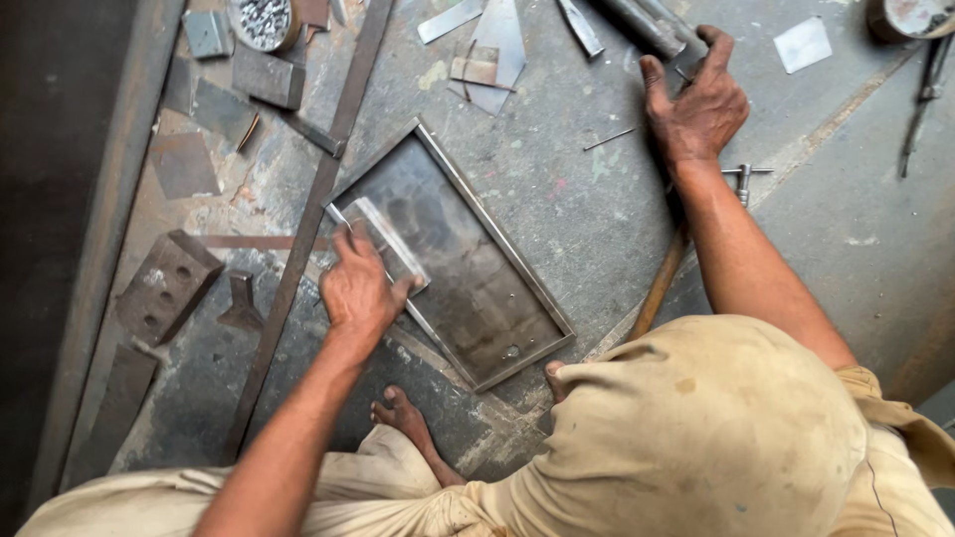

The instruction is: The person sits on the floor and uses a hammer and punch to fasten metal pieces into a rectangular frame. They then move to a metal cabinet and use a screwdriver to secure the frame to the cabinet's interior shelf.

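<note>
A shallow rectangular metal tray [497, 328] lies tilted on the concrete floor in the middle of the view. My left hand [358, 288] grips a small flat metal strip [383, 239] and holds it against the tray's left rim. My right hand [696, 104] reaches to the far side and closes around the end of a grey metal pipe [647, 25]. My bare feet [403, 413] rest on the floor just below the tray.
A long flat steel bar [308, 214] runs diagonally left of the tray. Metal offcuts and a perforated block [164, 283] lie at left, a bowl of small metal bits [264, 20] at top. A wooden handle [657, 288] lies under my right forearm.
</note>
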{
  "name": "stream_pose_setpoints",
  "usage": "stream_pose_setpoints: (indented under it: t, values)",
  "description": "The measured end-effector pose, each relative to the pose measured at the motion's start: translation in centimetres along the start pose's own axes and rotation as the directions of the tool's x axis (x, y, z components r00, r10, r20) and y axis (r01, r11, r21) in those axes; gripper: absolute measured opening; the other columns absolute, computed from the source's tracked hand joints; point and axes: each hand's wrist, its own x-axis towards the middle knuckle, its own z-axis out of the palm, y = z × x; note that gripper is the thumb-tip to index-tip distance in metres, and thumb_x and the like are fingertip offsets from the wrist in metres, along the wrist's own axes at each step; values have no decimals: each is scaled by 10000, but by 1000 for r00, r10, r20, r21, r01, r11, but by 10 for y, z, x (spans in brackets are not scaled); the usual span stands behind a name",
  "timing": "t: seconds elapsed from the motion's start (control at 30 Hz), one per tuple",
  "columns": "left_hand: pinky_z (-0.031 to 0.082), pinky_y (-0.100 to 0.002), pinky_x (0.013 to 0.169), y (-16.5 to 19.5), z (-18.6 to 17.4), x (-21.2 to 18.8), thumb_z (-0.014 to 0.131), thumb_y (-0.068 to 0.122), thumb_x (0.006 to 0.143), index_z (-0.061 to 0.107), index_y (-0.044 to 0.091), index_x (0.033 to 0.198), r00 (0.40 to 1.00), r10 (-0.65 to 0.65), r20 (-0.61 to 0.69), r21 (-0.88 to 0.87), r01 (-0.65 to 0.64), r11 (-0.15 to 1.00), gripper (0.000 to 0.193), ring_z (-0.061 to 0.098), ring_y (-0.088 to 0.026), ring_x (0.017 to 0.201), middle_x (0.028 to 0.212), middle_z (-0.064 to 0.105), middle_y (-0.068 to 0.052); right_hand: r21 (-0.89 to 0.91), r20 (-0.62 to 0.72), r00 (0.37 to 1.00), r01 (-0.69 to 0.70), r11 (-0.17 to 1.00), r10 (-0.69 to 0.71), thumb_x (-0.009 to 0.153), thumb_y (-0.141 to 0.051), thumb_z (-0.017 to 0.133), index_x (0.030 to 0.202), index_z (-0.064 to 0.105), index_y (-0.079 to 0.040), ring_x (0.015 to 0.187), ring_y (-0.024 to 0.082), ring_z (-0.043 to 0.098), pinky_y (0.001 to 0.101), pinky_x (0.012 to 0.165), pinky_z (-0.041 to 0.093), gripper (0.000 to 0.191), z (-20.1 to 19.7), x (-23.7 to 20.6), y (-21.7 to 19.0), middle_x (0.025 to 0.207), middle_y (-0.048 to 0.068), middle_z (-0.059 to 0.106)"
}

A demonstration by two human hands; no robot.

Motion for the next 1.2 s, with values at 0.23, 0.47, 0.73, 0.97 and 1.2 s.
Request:
stream_pose_setpoints:
  t: [0.23, 0.47, 0.73, 0.97, 1.2]
  values:
    - [586, -287, 483, 26, -22, 38, 874, 787, 452, 145, -10, 1590, 946, 54, 321, 235, -135, 963, 1569, 706, -185, 631, 1632, 98, -370, 419, 130, 976, -215, 882, 176, 1061, -550, 673, 1194, 660, -75, 562, 88, 517, 268, 476, 404, 493, -1, -57, -44, 738, -17, 594]
    - [569, -300, 456, 36, -19, 56, 885, 793, 457, 247, 15, 1528, 953, 102, 286, 130, -143, 981, 1470, 664, -231, 620, 1582, 150, -420, 296, 529, 823, 49, 954, -206, 968, -401, 632, 1353, 610, -64, 401, 154, 462, 340, 302, 407, 513, 16, -161, -126, 604, 47, 593]
    - [586, -387, 540, 56, 13, 63, 962, 476, 597, 236, -75, 1450, 991, 130, 5, -119, -129, 985, 1248, 692, -301, 699, 1567, 357, -339, 453, 401, 890, 12, 891, -216, 947, -177, 696, 1310, 628, -95, 590, 215, 660, 366, 491, 558, 378, 32, -171, -124, 869, 87, 726]
    - [537, -466, 944, 88, 41, 85, 939, 285, 737, 300, -30, 1439, 978, -210, 0, -640, 161, 751, 1000, 688, -348, 1045, 1116, 682, -198, 445, 397, 889, 29, 895, -226, 903, -176, 750, 1378, 599, -120, 640, 277, 678, 395, 531, 541, 501, 27, -162, -129, 832, 93, 699]
    - [560, -438, 934, 96, 28, 84, 873, 182, 778, 233, 102, 1532, 975, -175, 139, -733, 220, 643, 993, 703, -280, 1038, 1135, 686, -115, 510, 439, 840, 60, 858, -320, 874, -132, 746, 1463, 529, -102, 635, 269, 662, 403, 516, 518, 628, 28, -164, -121, 795, 84, 666]
